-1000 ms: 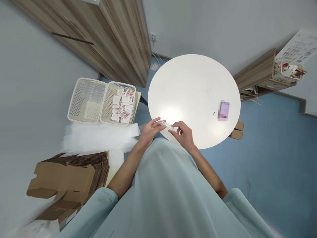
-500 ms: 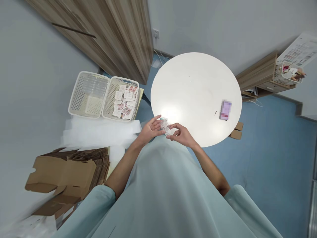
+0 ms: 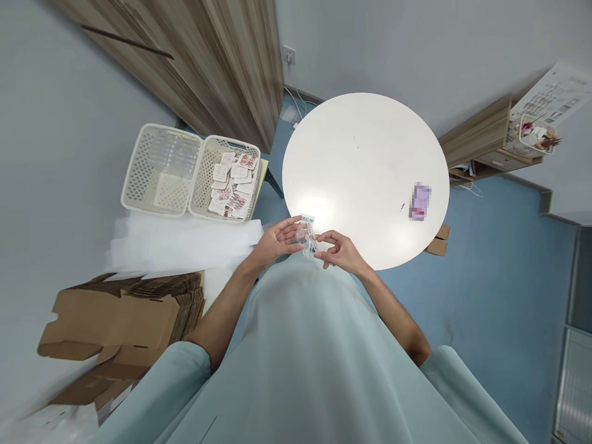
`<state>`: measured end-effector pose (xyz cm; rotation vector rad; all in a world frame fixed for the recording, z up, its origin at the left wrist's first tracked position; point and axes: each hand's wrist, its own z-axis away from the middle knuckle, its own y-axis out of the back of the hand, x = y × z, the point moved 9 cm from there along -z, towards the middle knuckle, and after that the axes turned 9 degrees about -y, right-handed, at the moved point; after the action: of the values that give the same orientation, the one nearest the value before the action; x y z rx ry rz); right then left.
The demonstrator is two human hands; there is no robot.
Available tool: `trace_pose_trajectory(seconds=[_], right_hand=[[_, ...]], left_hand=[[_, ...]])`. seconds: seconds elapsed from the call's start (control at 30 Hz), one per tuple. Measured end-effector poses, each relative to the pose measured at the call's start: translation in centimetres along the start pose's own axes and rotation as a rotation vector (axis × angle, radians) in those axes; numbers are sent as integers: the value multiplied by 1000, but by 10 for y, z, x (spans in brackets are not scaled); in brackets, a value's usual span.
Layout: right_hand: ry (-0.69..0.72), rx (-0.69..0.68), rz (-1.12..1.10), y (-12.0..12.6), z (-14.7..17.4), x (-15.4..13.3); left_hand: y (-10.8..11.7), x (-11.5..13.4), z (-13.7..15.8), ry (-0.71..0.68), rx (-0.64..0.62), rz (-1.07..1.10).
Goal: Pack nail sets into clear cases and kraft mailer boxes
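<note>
My left hand (image 3: 276, 241) and my right hand (image 3: 340, 251) meet at the near edge of a round white table (image 3: 370, 154). Between their fingertips stands a small clear plastic packet (image 3: 305, 235) with a printed label at its top, turned upright. Both hands pinch it, the left from the left side and the right from the lower right. My pale green gown fills the bottom of the view.
Two white mesh baskets (image 3: 161, 169) stand to the left, one holding several small packets (image 3: 234, 182). White foam sheets (image 3: 180, 246) lie beside flattened cardboard boxes (image 3: 124, 320). A purple item (image 3: 419, 201) lies on the table's right. Wooden cabinet at back, shelf at right.
The packet lay flat and long between my hands a second ago; it now stands upright. Both hands drew slightly closer to my body.
</note>
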<state>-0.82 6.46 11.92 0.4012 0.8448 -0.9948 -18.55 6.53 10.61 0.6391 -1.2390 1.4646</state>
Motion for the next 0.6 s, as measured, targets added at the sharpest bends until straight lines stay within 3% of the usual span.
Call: trace_pose_trajectory(seconds=[0.2,0.4,0.6], right_hand=[[21,53,-51,3,-2,-3],[76,263,-118,11,-9,-2],[100,358,-188,11,-14,6]], left_hand=[[-1,1,1,-49,21,27],[-4,0,-1,-101,70,91],[-5,-7,1,-111,79,162]])
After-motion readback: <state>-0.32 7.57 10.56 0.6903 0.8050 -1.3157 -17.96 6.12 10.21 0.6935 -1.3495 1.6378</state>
